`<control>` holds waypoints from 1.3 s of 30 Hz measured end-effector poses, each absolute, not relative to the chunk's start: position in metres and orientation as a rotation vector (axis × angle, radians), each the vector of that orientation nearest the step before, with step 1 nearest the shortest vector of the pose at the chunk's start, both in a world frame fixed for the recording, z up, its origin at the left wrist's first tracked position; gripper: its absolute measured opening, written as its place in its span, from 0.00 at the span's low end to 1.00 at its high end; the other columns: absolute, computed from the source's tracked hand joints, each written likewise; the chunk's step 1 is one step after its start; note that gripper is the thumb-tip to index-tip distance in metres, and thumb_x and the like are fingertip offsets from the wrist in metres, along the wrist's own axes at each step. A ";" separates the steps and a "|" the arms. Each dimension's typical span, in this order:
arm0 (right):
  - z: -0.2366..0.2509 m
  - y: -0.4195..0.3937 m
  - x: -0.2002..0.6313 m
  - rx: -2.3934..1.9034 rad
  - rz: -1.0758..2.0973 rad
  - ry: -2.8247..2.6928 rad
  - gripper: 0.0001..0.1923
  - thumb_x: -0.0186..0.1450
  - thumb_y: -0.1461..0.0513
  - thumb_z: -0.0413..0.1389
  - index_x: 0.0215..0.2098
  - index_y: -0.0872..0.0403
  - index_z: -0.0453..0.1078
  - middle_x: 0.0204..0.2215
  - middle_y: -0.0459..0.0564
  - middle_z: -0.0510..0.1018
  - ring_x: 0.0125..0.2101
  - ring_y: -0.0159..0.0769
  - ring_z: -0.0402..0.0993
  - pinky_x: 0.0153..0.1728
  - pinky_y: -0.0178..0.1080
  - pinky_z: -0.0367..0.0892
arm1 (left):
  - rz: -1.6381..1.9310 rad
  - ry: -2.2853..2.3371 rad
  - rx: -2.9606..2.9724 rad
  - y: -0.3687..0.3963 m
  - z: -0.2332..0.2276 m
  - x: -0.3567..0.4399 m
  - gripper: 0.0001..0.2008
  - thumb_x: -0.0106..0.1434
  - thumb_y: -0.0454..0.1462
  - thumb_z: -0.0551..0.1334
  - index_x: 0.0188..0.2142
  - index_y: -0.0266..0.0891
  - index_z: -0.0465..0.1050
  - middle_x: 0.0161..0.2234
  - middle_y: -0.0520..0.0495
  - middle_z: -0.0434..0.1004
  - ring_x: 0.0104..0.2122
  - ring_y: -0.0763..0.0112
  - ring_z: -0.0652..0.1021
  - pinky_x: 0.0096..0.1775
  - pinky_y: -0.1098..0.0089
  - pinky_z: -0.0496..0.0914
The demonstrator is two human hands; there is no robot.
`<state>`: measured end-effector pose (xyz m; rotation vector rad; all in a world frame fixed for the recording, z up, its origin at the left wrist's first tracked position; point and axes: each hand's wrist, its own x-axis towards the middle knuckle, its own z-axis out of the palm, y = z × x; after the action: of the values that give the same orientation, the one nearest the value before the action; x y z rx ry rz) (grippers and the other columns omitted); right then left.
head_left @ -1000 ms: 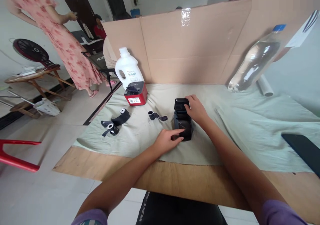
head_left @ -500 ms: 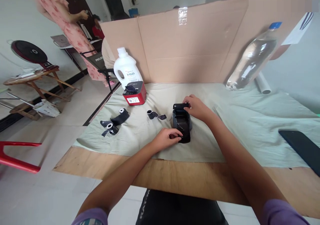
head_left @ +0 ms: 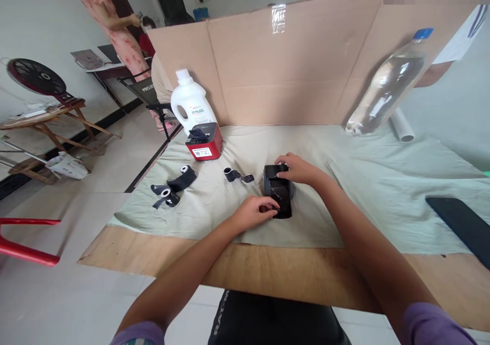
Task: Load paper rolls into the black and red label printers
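The bare wooden edge of the table (head_left: 184, 255) runs nearest me, a pale green cloth (head_left: 317, 222) covering the rest. My left hand (head_left: 255, 213) bends its fingers at the near end of a black device (head_left: 272, 182), by the dark strip (head_left: 284, 208) there; I cannot tell whether that grip is pinched together. The device sits on the cloth, its lid (head_left: 271, 171) low over the far end. My right hand (head_left: 298, 168) touches that lid, and I cannot make out whether its grip clamps or only presses. Left of the device I see a small black roll (head_left: 229, 174), then two more black rolls (head_left: 182, 181). Beyond are a red-and-black box (head_left: 209, 148), a white jug (head_left: 194, 102) and a cardboard panel (head_left: 283, 79).
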<state>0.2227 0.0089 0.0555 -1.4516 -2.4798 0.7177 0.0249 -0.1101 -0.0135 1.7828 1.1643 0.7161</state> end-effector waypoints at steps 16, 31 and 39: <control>0.042 0.011 0.222 -1.580 0.985 -2.295 0.24 0.63 0.59 0.61 0.58 0.49 0.67 0.58 0.56 0.69 0.51 0.41 0.72 0.52 0.40 0.67 | 0.713 1.152 1.880 -0.108 -0.018 0.023 0.13 0.63 0.42 0.65 0.44 0.39 0.81 0.31 0.49 0.80 0.26 0.76 0.73 0.31 0.76 0.66; 0.047 0.004 0.227 -1.590 1.276 -2.088 0.29 0.62 0.57 0.62 0.60 0.49 0.64 0.58 0.57 0.70 0.43 0.39 0.74 0.35 0.35 0.71 | 0.688 1.152 1.962 -0.107 -0.015 0.019 0.14 0.64 0.43 0.64 0.46 0.38 0.80 0.31 0.49 0.80 0.27 0.75 0.73 0.32 0.75 0.67; 0.046 0.007 0.233 -1.549 1.354 -2.078 0.31 0.61 0.56 0.61 0.62 0.50 0.63 0.57 0.58 0.72 0.45 0.41 0.73 0.34 0.35 0.69 | 0.695 1.130 1.963 -0.106 -0.017 0.017 0.15 0.64 0.42 0.64 0.47 0.39 0.80 0.32 0.49 0.80 0.27 0.75 0.73 0.32 0.76 0.67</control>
<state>0.2327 0.0069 0.0463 -1.5485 -2.0780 1.3540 0.0174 -0.1063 -0.0173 1.9632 1.1296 0.6953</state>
